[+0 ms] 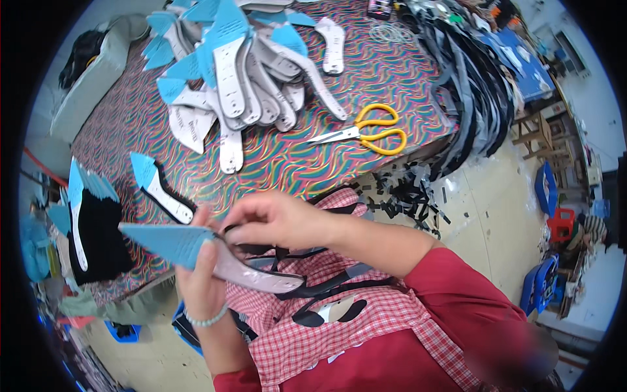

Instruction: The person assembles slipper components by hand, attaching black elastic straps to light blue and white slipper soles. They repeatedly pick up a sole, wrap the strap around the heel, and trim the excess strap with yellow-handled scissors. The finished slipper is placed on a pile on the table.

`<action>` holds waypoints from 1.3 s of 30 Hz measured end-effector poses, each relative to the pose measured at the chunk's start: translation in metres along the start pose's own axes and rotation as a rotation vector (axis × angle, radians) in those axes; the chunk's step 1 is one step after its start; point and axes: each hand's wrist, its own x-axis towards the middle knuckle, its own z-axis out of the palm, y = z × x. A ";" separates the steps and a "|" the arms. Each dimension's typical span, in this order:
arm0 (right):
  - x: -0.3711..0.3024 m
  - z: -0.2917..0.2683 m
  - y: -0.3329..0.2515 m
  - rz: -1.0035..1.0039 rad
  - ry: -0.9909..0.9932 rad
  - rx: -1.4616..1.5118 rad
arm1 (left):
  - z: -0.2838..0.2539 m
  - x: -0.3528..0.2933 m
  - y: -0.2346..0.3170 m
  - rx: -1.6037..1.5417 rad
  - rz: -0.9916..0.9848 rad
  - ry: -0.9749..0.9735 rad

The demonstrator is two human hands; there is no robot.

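Observation:
My left hand (pixel 201 277) is closed on a curved white-and-blue panel (pixel 256 273), its thumb lying over the blue pointed end. The panel is held above my lap, blue tip to the left. My right hand (pixel 277 219) is closed at the panel's upper edge, its fingertips pinching a black strip (pixel 256 249); part of the strip is hidden by the fingers. More black strip hangs beneath the panel over the red checked apron (pixel 366 319). On the table just beyond my hands lies a similar curved panel (pixel 163 194) with a black edge.
A heap of white-and-blue panels (pixel 232 78) covers the back of the patterned table (pixel 281 166). Yellow-handled scissors (pixel 356 133) lie open near the right edge. Black and grey strips (pixel 480 98) hang over the right corner. A stack of black-edged panels (pixel 98 228) stands at left.

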 end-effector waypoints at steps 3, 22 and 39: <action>-0.014 -0.013 0.002 -0.214 0.155 0.001 | 0.024 0.012 0.004 -0.233 -0.145 -0.043; -0.010 -0.007 -0.004 -0.141 0.323 0.079 | 0.038 0.013 -0.008 0.029 -0.024 0.129; -0.012 0.006 -0.023 -0.106 0.143 -0.205 | 0.045 0.031 0.011 0.025 0.346 -0.208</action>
